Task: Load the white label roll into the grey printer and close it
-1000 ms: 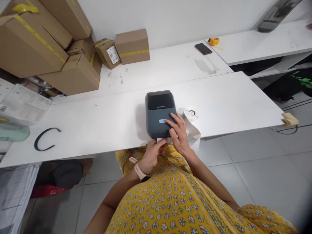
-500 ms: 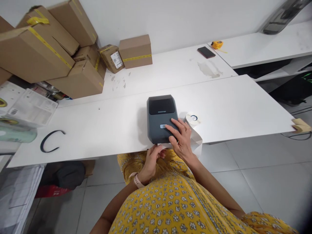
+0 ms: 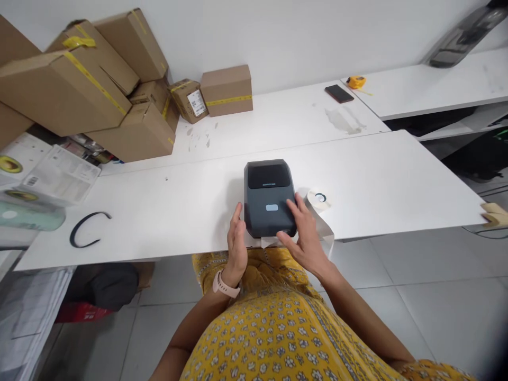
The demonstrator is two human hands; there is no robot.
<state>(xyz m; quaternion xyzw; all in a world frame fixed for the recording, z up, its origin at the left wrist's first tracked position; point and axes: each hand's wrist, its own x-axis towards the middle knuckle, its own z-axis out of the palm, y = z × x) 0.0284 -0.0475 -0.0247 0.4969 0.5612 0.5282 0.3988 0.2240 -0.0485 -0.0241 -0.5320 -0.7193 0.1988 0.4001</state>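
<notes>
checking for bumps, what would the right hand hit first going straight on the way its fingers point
Most likely the dark grey device: the right hand is at its near right corner, pointing across it, though unclear depth leaves actual contact uncertain.

We count one printer (image 3: 270,219), one roll (image 3: 315,198), one phone (image 3: 338,93), one tape measure (image 3: 356,82), one black band (image 3: 73,236) and one wristband (image 3: 226,286). Cardboard boxes (image 3: 129,135) come to at least seven; they overlap, so we cannot tell the exact number. On them we make out one white label (image 3: 197,102). We also see two avocado prints (image 3: 10,164).
</notes>
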